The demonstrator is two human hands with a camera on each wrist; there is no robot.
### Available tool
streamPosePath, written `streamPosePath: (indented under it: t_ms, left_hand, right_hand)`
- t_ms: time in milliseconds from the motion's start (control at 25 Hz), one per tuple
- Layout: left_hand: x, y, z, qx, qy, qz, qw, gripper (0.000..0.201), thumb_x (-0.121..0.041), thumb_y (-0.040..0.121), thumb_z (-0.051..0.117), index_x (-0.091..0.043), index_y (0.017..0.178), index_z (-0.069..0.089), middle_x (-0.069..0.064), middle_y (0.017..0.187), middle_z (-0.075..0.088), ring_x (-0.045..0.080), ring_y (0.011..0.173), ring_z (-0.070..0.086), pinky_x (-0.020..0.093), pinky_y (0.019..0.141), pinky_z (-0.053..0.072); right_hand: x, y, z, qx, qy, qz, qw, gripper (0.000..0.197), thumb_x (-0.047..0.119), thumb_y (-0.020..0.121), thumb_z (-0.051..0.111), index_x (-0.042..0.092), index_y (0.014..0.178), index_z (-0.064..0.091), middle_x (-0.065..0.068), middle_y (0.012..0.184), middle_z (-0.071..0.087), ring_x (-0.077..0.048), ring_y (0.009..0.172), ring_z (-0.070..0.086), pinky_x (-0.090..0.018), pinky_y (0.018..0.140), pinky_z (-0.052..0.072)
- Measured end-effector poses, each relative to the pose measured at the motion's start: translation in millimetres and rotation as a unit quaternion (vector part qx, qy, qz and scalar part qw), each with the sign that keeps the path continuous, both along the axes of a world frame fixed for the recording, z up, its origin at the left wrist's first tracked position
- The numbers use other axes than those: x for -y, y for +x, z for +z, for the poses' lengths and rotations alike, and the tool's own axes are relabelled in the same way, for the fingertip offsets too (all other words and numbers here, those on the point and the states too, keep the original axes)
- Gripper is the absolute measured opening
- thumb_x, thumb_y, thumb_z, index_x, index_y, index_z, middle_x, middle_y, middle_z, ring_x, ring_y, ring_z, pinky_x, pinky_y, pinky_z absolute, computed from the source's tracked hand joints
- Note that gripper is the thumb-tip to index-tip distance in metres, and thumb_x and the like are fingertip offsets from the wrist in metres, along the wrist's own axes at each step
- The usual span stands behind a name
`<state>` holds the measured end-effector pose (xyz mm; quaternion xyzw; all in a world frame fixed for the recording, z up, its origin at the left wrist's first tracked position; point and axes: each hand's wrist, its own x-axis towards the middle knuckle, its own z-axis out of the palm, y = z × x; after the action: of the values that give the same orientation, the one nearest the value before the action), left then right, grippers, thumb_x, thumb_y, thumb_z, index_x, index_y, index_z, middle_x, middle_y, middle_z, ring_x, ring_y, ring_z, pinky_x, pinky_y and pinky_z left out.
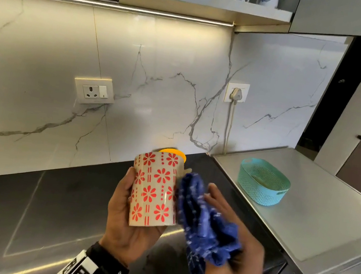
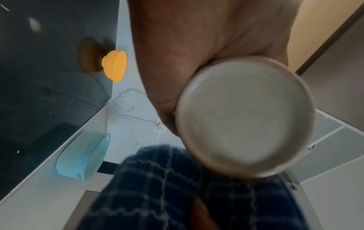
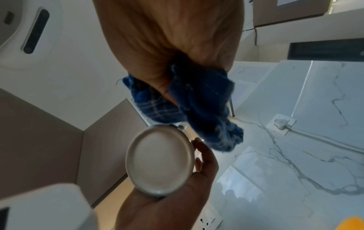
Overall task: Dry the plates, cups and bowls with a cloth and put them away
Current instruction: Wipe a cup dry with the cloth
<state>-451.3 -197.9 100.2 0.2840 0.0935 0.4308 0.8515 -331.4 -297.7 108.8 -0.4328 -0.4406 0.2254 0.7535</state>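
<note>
Left hand: the left hand (image 1: 127,216) has the cup (image 1: 154,190) wrapped up, thumb along the near side, fingers curled round the far side, base tilted toward the person.
Cup: cream with red flowers and dashes, held in the air above the dark counter (image 1: 24,219), touching nothing but hand and cloth; its plain round base fills the left wrist view (image 2: 244,118) and shows smaller in the right wrist view (image 3: 159,160).
Right hand: the right hand (image 1: 232,248) has the cloth (image 1: 204,219) bunched in its palm, gripped at the lower end, while the long fingers (image 1: 217,197) stretch out behind it.
Cloth: blue with pale check lines, crumpled, pressed right against the cup's right side; motion-blurred in the head view.
Orange bowl: an orange bowl (image 1: 176,153) sits behind the cup, on the dark counter at the foot of the marble wall (image 1: 160,76); only its rim peeks over the cup.
Basket: a teal mesh basket (image 1: 263,182) stands to the right of the cup on the raised steel surface (image 1: 314,213), well apart from both hands.
Plug: a white plug (image 1: 236,93) sits in a wall socket above and right of the cup, cord hanging down.
Shelf: above the cup, a shelf (image 1: 205,3) carries patterned crockery, cropped by the frame.
</note>
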Motion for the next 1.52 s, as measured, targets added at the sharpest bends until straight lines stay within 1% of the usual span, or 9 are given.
streamPosePath:
  t_ms: [80, 240, 400, 560, 720, 960, 1240, 1360, 1520]
  left_hand:
    - [-1, 4, 5, -0.037, -0.017, 0.038, 0.998, 0.082, -0.055, 0.063, 0.084, -0.010, 0.128, 0.064, 0.014, 0.122, 0.065, 0.029, 0.103, 0.067, 0.043, 0.086, 0.057]
    - [-5, 0, 11, -0.187, 0.085, 0.066, 0.976, 0.063, -0.058, 0.091, 0.047, -0.012, 0.132, 0.059, 0.015, 0.128, 0.064, 0.029, 0.113, 0.064, 0.037, 0.091, 0.056]
    - [-2, 2, 14, -0.192, 0.097, 0.024, 0.976, 0.088, -0.066, 0.079, 0.066, -0.011, 0.144, 0.044, 0.019, 0.140, 0.053, 0.038, 0.130, 0.050, 0.053, 0.112, 0.033]
    - [-2, 2, 13, -0.156, 0.070, 0.041, 0.984, 0.094, -0.060, 0.069, 0.079, -0.011, 0.143, 0.046, 0.023, 0.139, 0.052, 0.040, 0.127, 0.052, 0.055, 0.111, 0.035]
    - [6, 4, 15, -0.140, 0.074, 0.015, 0.987, 0.076, -0.059, 0.066, 0.077, -0.014, 0.127, 0.065, 0.018, 0.128, 0.063, 0.034, 0.112, 0.064, 0.042, 0.082, 0.056]
    - [14, 8, 9, -0.117, 0.057, -0.006, 0.992, 0.076, -0.055, 0.070, 0.078, -0.007, 0.127, 0.063, 0.022, 0.133, 0.059, 0.035, 0.119, 0.060, 0.043, 0.100, 0.050]
    - [15, 8, -1, -0.094, 0.019, -0.075, 0.993, 0.084, -0.053, 0.069, 0.080, -0.018, 0.139, 0.053, 0.015, 0.143, 0.052, 0.037, 0.123, 0.056, 0.057, 0.096, 0.050]
    - [11, 11, 3, -0.058, 0.013, -0.077, 0.995, 0.076, -0.054, 0.092, 0.056, -0.007, 0.148, 0.038, 0.019, 0.153, 0.036, 0.037, 0.137, 0.041, 0.052, 0.117, 0.027]
    - [6, 1, 3, -0.099, 0.015, -0.067, 0.993, 0.077, -0.057, 0.101, 0.027, 0.003, 0.149, 0.030, 0.024, 0.150, 0.036, 0.036, 0.141, 0.033, 0.045, 0.120, 0.015]
  right_hand:
    - [1, 0, 5, 0.111, 0.021, 0.011, 0.994, 0.048, 0.048, 0.075, 0.077, 0.037, 0.119, 0.066, 0.009, 0.130, 0.062, -0.012, 0.120, 0.059, -0.025, 0.097, 0.048]
    - [3, 13, -7, 0.282, 0.033, -0.084, 0.955, 0.051, 0.023, 0.078, 0.070, 0.018, 0.129, 0.061, 0.006, 0.141, 0.053, -0.013, 0.128, 0.052, -0.026, 0.101, 0.046]
    - [3, 1, -5, 0.429, 0.042, -0.143, 0.891, 0.051, 0.026, 0.080, 0.058, 0.020, 0.131, 0.058, 0.005, 0.145, 0.048, -0.016, 0.134, 0.045, -0.024, 0.105, 0.042]
    - [8, 6, -9, 0.414, 0.049, -0.102, 0.903, 0.050, 0.022, 0.082, 0.064, 0.019, 0.131, 0.058, 0.004, 0.145, 0.049, -0.015, 0.134, 0.045, -0.026, 0.106, 0.041]
    - [8, 19, -6, 0.363, 0.033, -0.085, 0.927, 0.056, 0.020, 0.079, 0.067, 0.018, 0.134, 0.056, 0.007, 0.144, 0.049, -0.009, 0.130, 0.049, -0.027, 0.101, 0.046]
    - [12, 18, -6, 0.465, 0.029, -0.104, 0.879, 0.052, 0.025, 0.082, 0.057, 0.018, 0.133, 0.057, 0.005, 0.146, 0.046, -0.017, 0.136, 0.043, -0.026, 0.107, 0.039]
    - [-1, 34, 5, 0.356, 0.006, -0.079, 0.931, 0.057, 0.016, 0.081, 0.065, 0.018, 0.136, 0.051, 0.005, 0.147, 0.045, -0.009, 0.135, 0.042, -0.031, 0.107, 0.041]
    - [10, 27, 1, 0.394, 0.020, -0.071, 0.916, 0.052, 0.021, 0.085, 0.057, 0.016, 0.136, 0.053, 0.003, 0.148, 0.044, -0.015, 0.137, 0.040, -0.029, 0.110, 0.037]
    - [27, 15, -21, 0.461, 0.050, -0.070, 0.883, 0.035, 0.032, 0.099, 0.052, 0.018, 0.131, 0.059, 0.006, 0.145, 0.048, -0.015, 0.135, 0.044, -0.030, 0.106, 0.042]
